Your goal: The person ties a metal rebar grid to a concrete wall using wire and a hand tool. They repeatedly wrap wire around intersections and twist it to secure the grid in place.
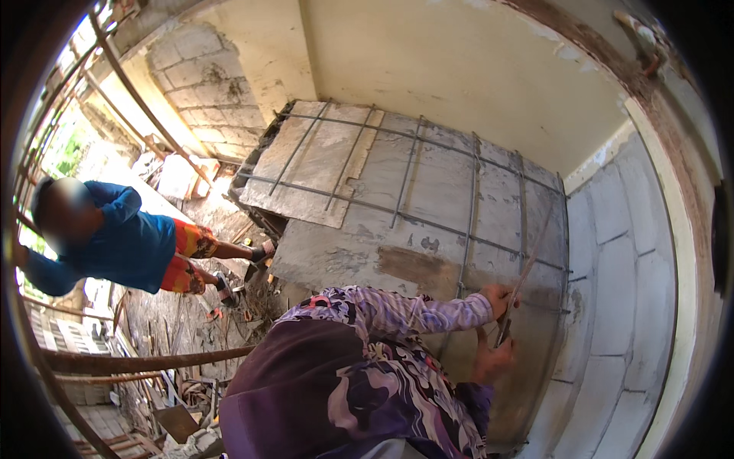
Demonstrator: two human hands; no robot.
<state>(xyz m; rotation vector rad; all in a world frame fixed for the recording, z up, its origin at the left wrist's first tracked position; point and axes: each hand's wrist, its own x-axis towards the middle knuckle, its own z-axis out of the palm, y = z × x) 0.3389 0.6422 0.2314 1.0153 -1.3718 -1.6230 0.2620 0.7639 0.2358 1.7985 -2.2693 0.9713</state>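
My left hand (500,299) grips a bundle of thin brownish wire (531,258) near its lower end, above the concrete surface. My right hand (494,358) is just below it, closed around a dark hand tool (504,333), possibly pliers, whose upper end meets the wire; its exact type cannot be told. Both hands are beside the lower right part of a steel rebar grid (470,221). Crossing bars of this grid lie over the grey concrete slab (327,244). Patterned purple sleeves cover both arms, and my clothed body hides the near part of the slab.
A co-worker (123,235) in a blue shirt stands at the left, beside debris (189,396) and curved rusty bars (137,362). A concrete block wall (613,275) borders the slab on the right, a yellowish wall (436,69) behind. Rebar ends stick out near the block wall.
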